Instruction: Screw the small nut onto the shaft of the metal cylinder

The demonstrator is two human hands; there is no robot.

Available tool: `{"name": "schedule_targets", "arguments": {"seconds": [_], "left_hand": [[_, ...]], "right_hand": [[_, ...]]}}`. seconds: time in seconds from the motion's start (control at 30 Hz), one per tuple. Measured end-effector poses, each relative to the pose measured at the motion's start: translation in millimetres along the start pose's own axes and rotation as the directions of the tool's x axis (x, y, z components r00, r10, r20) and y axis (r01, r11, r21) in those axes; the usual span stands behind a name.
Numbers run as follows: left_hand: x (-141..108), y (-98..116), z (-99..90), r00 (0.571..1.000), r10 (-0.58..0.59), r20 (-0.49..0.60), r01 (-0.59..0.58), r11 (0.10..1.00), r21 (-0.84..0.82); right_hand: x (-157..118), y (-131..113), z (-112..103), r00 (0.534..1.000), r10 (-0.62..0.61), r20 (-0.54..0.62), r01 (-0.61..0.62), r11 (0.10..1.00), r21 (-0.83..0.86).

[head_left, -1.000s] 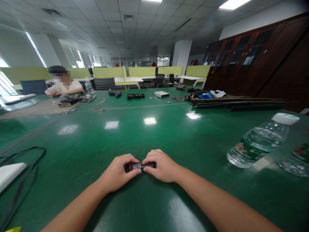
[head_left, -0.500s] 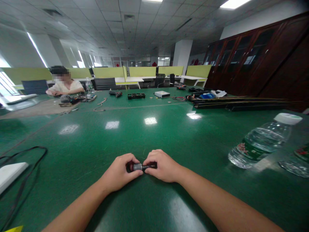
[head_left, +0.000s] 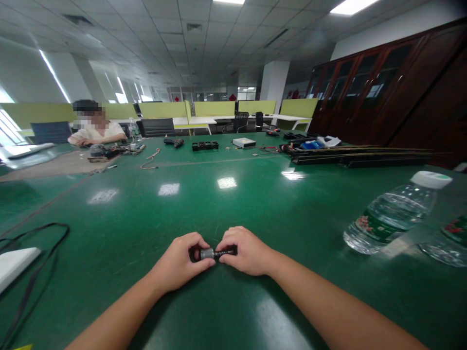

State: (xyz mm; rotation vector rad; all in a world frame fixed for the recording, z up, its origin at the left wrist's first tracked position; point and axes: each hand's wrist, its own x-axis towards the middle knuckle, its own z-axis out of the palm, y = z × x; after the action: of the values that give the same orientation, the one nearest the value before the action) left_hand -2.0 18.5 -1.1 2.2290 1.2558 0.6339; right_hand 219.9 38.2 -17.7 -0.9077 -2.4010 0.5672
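Low over the green table (head_left: 204, 204), my left hand (head_left: 179, 262) is closed with thumb and fingers around a small grey metal cylinder (head_left: 207, 253). A thin dark ridged shaft (head_left: 222, 253) sticks out of the cylinder toward the right. My right hand (head_left: 248, 251) pinches that shaft near its outer end. The piece lies level between both hands, whose fingertips are a small gap apart. Fingers hide both its ends, and its exact kind cannot be made out.
Two water bottles, the nearer one (head_left: 394, 214) in full view, stand at right. A white box (head_left: 16, 267) and black cable (head_left: 36, 272) lie at left. Far off are a drill (head_left: 174, 142), a silver box (head_left: 244, 142), dark rails (head_left: 350, 154) and a seated person (head_left: 97, 131).
Both hands keep their hold on the metal piece with hardly any movement. The whole view has shifted very slightly.
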Motion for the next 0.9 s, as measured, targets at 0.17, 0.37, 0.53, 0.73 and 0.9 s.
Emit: {"name": "schedule_targets", "arguments": {"seconds": [0.17, 0.37, 0.53, 0.73, 0.9], "left_hand": [[0.5, -0.5, 0.6, 1.0, 0.003, 0.004, -0.003, 1.0, 0.001], [1.2, -1.1, 0.8, 1.0, -0.002, -0.001, 0.002, 1.0, 0.009], [0.2, -0.9, 1.2, 1.0, -0.017, 0.002, 0.017, 1.0, 0.003], [0.7, 0.4, 0.6, 1.0, -0.02, -0.001, 0.02, 1.0, 0.005], [1.6, 1.9, -0.3, 1.0, -0.022, -0.002, 0.022, 1.0, 0.01]], "right_hand": [[-0.2, 1.2, -1.1, 1.0, -0.008, -0.002, 0.008, 1.0, 0.005], [-1.1, 2.8, -1.9, 1.0, -0.012, 0.001, 0.012, 1.0, 0.001], [-1.5, 3.5, -1.7, 1.0, -0.001, 0.002, 0.001, 1.0, -0.01], [-2.2, 4.3, -2.9, 1.0, 0.0, -0.004, 0.0, 1.0, -0.01], [-3.0, 5.1, -5.3, 1.0, 0.005, -0.005, -0.006, 1.0, -0.012]]}}
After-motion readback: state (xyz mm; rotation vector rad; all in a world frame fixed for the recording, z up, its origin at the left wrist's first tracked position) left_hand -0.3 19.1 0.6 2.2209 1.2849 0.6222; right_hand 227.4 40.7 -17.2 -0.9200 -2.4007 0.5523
